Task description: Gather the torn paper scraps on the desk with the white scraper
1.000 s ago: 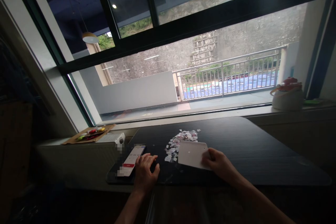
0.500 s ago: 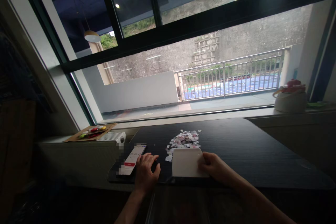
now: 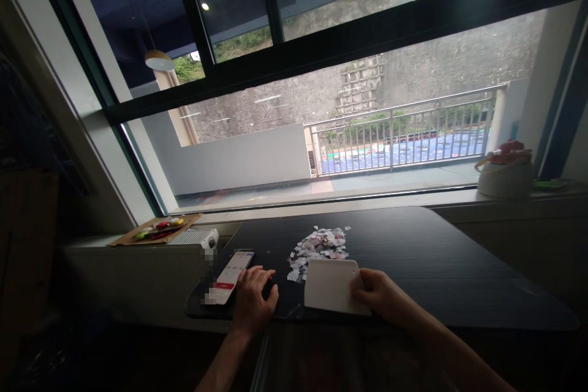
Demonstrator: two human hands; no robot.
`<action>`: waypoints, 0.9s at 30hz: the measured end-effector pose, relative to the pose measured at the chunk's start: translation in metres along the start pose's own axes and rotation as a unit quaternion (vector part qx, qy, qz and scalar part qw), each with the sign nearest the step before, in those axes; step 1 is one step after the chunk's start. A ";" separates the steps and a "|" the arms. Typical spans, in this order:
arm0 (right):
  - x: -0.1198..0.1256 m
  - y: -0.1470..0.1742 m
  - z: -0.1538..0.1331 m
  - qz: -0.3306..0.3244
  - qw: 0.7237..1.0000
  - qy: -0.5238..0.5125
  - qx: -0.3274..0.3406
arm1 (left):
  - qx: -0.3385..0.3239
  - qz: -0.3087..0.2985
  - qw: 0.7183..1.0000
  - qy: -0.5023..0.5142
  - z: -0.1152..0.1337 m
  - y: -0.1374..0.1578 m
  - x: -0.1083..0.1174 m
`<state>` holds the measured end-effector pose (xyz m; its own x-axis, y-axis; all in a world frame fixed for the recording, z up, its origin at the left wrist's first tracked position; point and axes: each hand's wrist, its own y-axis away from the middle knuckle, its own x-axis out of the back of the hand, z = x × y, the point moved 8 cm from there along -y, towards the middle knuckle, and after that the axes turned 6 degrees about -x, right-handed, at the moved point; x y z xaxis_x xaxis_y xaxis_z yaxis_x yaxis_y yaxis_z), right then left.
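Note:
My right hand (image 3: 377, 294) grips the right edge of a flat white scraper (image 3: 328, 285), a plastic sheet with rounded corners and a small hole near its upper right. The scraper stands tilted at the near side of a heap of torn paper scraps (image 3: 321, 245), hiding part of the heap's lower edge. My left hand (image 3: 255, 297) rests over the table's front left, fingers apart and slightly curled, with nothing seen in it. Right beside its fingers lies a phone (image 3: 232, 275) with a lit white screen and a red bar.
The dark table (image 3: 427, 269) has rounded corners and stands against the window sill (image 3: 413, 194). A white jug with a red lid (image 3: 505, 171) is on the sill at right. At left, cardboard with colourful items (image 3: 156, 229) lies next to a white ridged box (image 3: 195, 237).
My right hand and the scraper have shifted slightly right and turned a little, the scraper's lower right corner dipping towards me. My left hand stays by the phone.

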<state>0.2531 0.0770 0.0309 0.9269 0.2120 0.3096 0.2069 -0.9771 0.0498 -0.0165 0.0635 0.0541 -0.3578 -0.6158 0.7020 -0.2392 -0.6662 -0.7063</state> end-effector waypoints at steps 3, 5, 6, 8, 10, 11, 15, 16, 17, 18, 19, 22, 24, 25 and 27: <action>-0.006 0.003 -0.003 -0.012 1.000 -0.006 -0.001 | -0.002 0.002 1.000 -0.001 0.001 0.000 0.001; -0.008 0.006 -0.006 -0.019 1.000 -0.004 -0.003 | -0.003 0.002 1.000 -0.001 0.001 0.000 0.001; -0.009 0.007 -0.007 -0.024 1.000 -0.004 -0.003 | -0.003 0.002 1.000 -0.001 0.001 0.000 0.001; -0.011 0.010 -0.009 -0.039 0.999 -0.012 0.001 | -0.003 0.002 1.000 -0.002 0.001 0.000 0.001; -0.012 0.012 -0.011 -0.055 0.998 -0.031 0.007 | -0.003 0.002 1.000 -0.003 0.001 0.000 0.001; -0.011 0.012 -0.011 -0.056 0.998 -0.039 0.008 | -0.004 0.002 1.000 -0.003 0.001 0.000 0.001; -0.006 0.008 -0.007 -0.025 0.999 -0.036 0.012 | -0.004 -0.003 1.000 -0.004 0.001 0.000 0.001; -0.006 0.008 -0.006 -0.019 0.999 -0.030 0.016 | -0.004 -0.004 1.000 -0.005 0.001 0.000 0.000; -0.008 0.008 -0.006 -0.019 0.999 -0.024 0.020 | -0.004 -0.005 1.000 -0.005 0.001 0.000 0.000; -0.010 0.009 -0.006 -0.025 0.999 -0.018 0.021 | -0.004 -0.006 1.000 -0.006 0.002 0.000 0.000; -0.013 0.010 -0.006 -0.038 0.999 -0.014 0.023 | -0.005 -0.006 1.000 -0.006 0.002 0.000 0.000; -0.009 0.014 -0.012 -0.058 0.997 -0.027 0.038 | -0.004 -0.004 1.000 -0.002 0.002 0.000 0.001; 0.016 0.014 -0.016 0.014 0.998 -0.018 0.056 | -0.004 0.000 1.000 0.001 0.002 0.000 0.001; 0.033 0.013 -0.018 0.076 0.995 0.011 0.060 | -0.005 0.001 1.000 0.001 0.003 0.001 0.001; 0.062 0.014 -0.023 0.191 0.975 0.102 0.056 | -0.010 0.005 1.000 -0.002 0.003 0.001 0.001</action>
<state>0.3068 0.0765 0.0724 0.8636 -0.1854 0.4688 -0.0968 -0.9736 -0.2067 -0.0140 0.0609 0.0539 -0.3567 -0.6235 0.6957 -0.2532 -0.6523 -0.7144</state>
